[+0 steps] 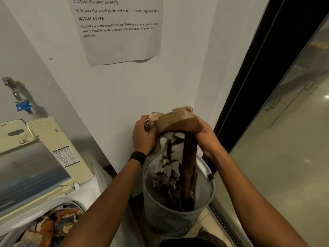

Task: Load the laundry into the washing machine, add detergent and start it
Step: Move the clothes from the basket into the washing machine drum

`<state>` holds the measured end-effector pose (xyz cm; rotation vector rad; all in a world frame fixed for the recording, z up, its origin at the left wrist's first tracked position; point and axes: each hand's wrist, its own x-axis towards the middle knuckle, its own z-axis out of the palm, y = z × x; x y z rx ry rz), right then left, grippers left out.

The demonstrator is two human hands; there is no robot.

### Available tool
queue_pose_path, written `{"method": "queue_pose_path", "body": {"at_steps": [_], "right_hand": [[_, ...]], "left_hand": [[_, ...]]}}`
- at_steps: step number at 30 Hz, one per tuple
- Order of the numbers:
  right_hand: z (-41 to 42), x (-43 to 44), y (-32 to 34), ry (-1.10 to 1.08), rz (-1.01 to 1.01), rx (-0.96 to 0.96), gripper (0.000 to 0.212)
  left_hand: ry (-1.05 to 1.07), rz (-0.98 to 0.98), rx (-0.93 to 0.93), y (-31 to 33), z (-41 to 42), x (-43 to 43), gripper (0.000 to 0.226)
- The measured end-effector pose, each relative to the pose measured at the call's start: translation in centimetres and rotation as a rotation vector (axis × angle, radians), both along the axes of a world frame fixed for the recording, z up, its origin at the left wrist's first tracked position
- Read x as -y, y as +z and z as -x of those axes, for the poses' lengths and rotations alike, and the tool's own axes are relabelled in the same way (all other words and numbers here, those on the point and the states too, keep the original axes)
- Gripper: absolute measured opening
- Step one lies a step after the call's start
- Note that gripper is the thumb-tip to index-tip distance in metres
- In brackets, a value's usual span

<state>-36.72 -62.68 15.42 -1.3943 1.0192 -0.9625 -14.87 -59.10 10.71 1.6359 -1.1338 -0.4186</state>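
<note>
A grey round laundry basket (170, 220) stands on the floor against the wall. Above it, my left hand (143, 136) and my right hand (207, 135) both grip a bunch of brown and white patterned laundry (178, 125), whose lower part hangs down into the basket. At the lower left is the top-loading washing machine (53, 200) with its lid (30, 168) raised; colourful orange and blue clothes (53, 223) lie in its drum. I see no detergent.
A printed instruction sheet (119, 29) hangs on the white wall. A water tap with a blue fitting (23, 106) sits on the wall above the machine. A black-framed glass sliding door (267, 104) runs along the right side.
</note>
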Motion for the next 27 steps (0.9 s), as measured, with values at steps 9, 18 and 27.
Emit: {"method": "queue_pose_path", "body": {"at_steps": [9, 18, 27], "right_hand": [[-3.5, 0.8, -0.3, -0.077, -0.193, 0.008, 0.029], [1.3, 0.8, -1.4, 0.238, 0.005, -0.130, 0.061], [0.5, -2.0, -7.5, 0.330, 0.054, -0.574, 0.027]], "left_hand": [[-0.581, -0.009, -0.355, 1.7, 4.5, -1.8, 0.089], [-0.118, 0.035, -0.702, 1.4, 3.5, -0.4, 0.048], [0.137, 0.072, -0.249, 1.4, 1.9, 1.7, 0.047]]}}
